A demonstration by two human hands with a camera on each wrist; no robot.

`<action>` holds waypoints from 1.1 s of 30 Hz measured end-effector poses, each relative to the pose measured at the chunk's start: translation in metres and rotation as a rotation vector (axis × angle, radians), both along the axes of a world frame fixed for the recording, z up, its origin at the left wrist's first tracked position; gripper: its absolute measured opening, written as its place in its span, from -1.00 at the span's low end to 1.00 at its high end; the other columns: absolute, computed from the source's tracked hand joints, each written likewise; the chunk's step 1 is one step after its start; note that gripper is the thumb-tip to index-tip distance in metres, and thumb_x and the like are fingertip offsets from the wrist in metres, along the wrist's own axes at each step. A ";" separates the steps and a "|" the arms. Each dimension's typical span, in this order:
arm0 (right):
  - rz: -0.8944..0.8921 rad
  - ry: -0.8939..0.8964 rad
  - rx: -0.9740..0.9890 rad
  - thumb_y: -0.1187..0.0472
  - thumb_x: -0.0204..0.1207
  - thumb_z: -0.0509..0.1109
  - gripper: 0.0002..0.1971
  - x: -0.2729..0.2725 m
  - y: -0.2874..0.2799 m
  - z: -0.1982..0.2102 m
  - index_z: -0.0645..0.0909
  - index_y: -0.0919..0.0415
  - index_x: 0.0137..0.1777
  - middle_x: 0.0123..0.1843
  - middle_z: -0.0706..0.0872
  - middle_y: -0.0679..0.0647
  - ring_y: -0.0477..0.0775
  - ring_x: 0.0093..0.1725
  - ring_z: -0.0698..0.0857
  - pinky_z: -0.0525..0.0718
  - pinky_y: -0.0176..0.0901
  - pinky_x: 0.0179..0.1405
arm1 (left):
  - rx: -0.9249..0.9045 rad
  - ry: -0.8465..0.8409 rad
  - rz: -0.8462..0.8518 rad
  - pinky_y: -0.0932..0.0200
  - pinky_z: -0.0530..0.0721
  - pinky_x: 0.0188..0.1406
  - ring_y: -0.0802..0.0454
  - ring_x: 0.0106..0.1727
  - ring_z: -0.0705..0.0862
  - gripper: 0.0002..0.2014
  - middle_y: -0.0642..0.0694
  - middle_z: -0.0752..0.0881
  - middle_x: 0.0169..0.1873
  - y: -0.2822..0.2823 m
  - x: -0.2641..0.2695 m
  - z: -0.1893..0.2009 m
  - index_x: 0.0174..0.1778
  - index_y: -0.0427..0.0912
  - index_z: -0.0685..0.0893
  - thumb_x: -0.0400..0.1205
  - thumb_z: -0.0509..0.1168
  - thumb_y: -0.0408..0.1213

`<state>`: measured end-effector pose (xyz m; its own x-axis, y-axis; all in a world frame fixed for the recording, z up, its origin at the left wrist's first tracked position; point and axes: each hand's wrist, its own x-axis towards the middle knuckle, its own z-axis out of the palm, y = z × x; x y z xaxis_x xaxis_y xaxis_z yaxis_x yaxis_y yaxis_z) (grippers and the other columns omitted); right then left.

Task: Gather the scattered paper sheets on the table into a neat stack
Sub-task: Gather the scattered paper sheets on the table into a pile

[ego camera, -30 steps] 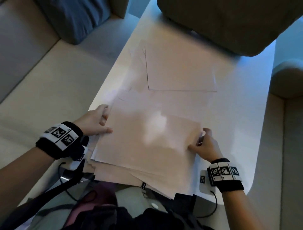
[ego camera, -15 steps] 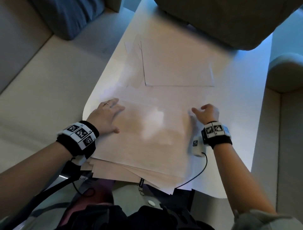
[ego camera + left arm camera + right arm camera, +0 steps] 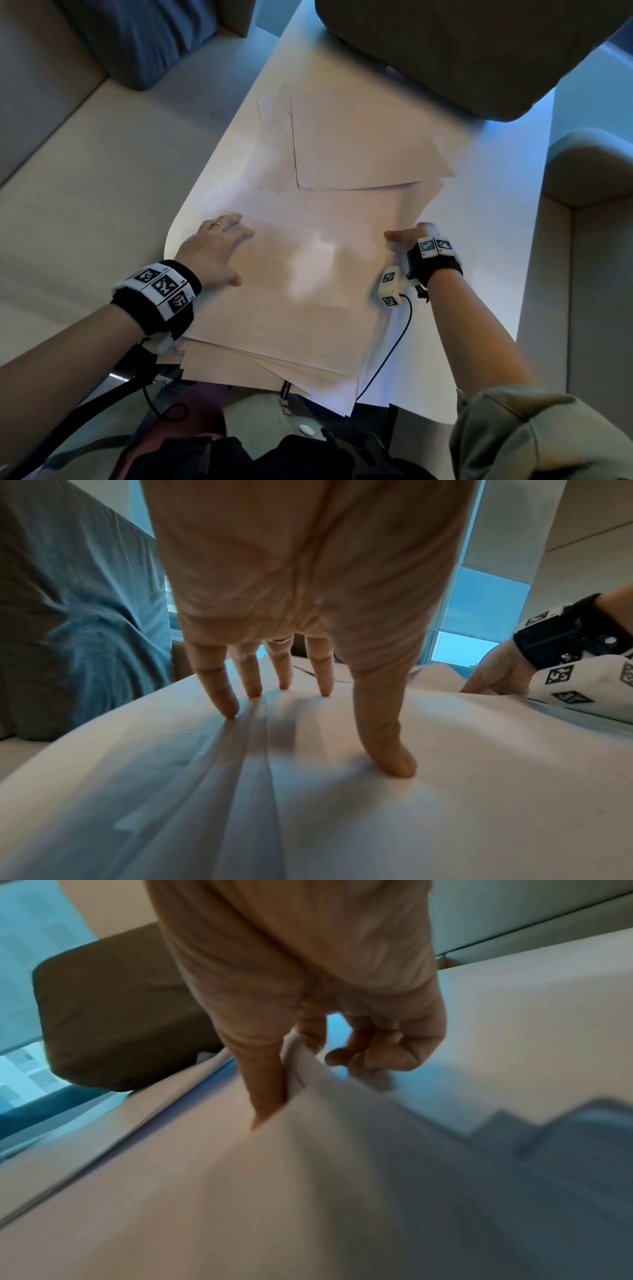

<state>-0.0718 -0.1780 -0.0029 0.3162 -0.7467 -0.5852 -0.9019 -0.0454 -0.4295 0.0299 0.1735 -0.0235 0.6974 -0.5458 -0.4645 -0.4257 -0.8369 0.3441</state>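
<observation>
Pale paper sheets [image 3: 301,308], loosely piled, cover the near half of the white rounded-corner desk [image 3: 496,240]; the pile's near edges are fanned and overhang the near desk edge. More sheets [image 3: 363,144] lie overlapped on the far half, top one skewed against those under it, near edge touching the near pile.

Left hand [image 3: 214,250] flat on the left part of the near pile, palm down. Its fingers [image 3: 224,693] are straight and spread, tips and thumb pressing the top sheet; the paper ripples between them in the left wrist view.

Right hand [image 3: 412,236] at the right edge of the near pile. Right wrist view: thumb [image 3: 263,1085] on top and a finger below pinch a raised sheet edge [image 3: 301,1074]; the other fingers [image 3: 377,1053] are curled loosely underneath. Blurry there, can't tell how many sheets are in the pinch.

Surroundings: beige sofa seat [image 3: 85,192] left of the desk, blue-grey cushion [image 3: 144,37] at far left, olive-brown cushion [image 3: 462,51] overhanging the far desk end, a rounded beige armrest [image 3: 589,164] at right. Both wrists wear black bands with black-and-white marker tags.
</observation>
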 end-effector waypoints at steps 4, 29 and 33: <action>-0.048 -0.119 -0.011 0.32 0.36 0.43 -0.85 0.002 -0.017 -0.008 0.52 0.19 -0.35 -0.29 0.65 0.14 0.22 -0.16 0.67 0.75 0.14 0.03 | -0.017 -0.001 0.003 0.00 0.47 0.30 -0.01 0.55 0.18 -0.13 0.14 0.13 0.60 0.001 0.000 0.000 0.46 0.19 0.39 0.23 0.63 -0.12; -0.286 -0.392 -0.380 0.13 0.58 0.24 -0.67 -0.012 -0.020 0.047 0.68 0.32 0.16 0.15 0.73 0.32 0.31 0.17 0.67 0.58 -0.08 0.12 | 0.016 -0.029 -0.014 0.02 0.47 0.34 0.04 0.56 0.16 -0.09 0.13 0.12 0.59 -0.001 0.003 -0.004 0.50 0.19 0.34 0.24 0.62 -0.07; -0.173 -0.520 -0.632 0.13 0.68 0.19 -0.69 -0.018 -0.014 0.090 0.68 0.32 0.15 0.12 0.73 0.30 0.26 0.10 0.66 0.51 -0.17 0.07 | 0.013 -0.014 -0.043 0.02 0.45 0.37 0.00 0.55 0.18 -0.11 0.10 0.13 0.59 0.000 0.006 -0.004 0.50 0.17 0.35 0.26 0.61 -0.07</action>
<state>-0.0899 -0.1922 0.0867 0.2811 -0.9481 0.1486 -0.6124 -0.2965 -0.7329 0.0363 0.1731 -0.0277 0.6797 -0.5698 -0.4618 -0.4665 -0.8217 0.3274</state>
